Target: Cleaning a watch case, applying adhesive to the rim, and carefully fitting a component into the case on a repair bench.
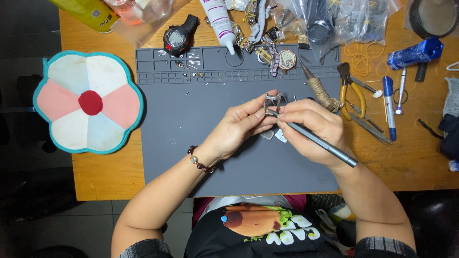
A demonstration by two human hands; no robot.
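Observation:
My left hand (239,125) pinches a small square metal watch case (273,102) between thumb and fingers, above the grey work mat (191,124). My right hand (313,125) holds a thin grey metal screwdriver (318,140) like a pen, its tip touching the lower edge of the case. Small pale parts (274,135) lie on the mat just under the hands. A dark bead bracelet (198,160) sits on my left wrist.
A flower-shaped pad (88,102) lies at the left. A black digital watch (178,37), a white glue tube (219,21) and a round watch (287,59) sit at the mat's top. Yellow-handled pliers (353,88), tweezers (367,125), pens (389,107) and bagged parts (330,24) crowd the right.

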